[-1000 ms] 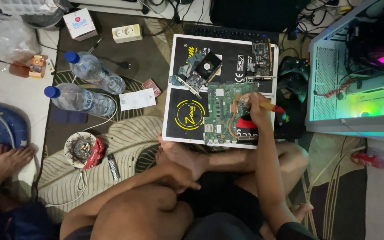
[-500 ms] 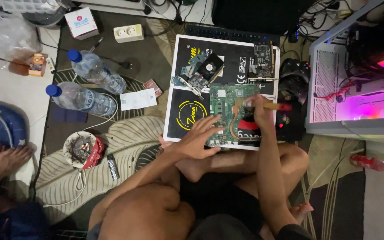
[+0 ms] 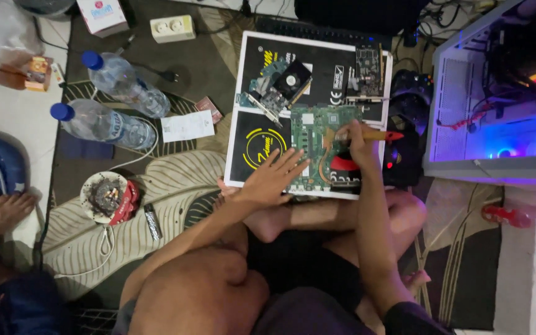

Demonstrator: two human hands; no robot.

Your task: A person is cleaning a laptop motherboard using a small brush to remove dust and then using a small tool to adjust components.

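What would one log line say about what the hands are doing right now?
left hand: flat on green circuit board | right hand: holding brush over board | board: on black box | water bottles: lying on rug

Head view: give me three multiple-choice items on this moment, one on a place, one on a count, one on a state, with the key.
1. Where does the left hand rest?
A. On a water bottle
B. On the green circuit board's lower left part
C. On the white power strip

2. How many blue-capped plastic bottles lie on the rug?
A. One
B. Two
C. Four

3. How does the right hand hold the red-tipped wooden-handled tool?
A. Closed around it, over the board
B. Open, with the tool lying on the rug
C. Pinching it above the lit computer case

Key: 1 B, the spread fingers lie on the board's corner and the black box beneath. 2 B, two bottles lie side by side to the left. 3 A, the fingers wrap the handle above the board.
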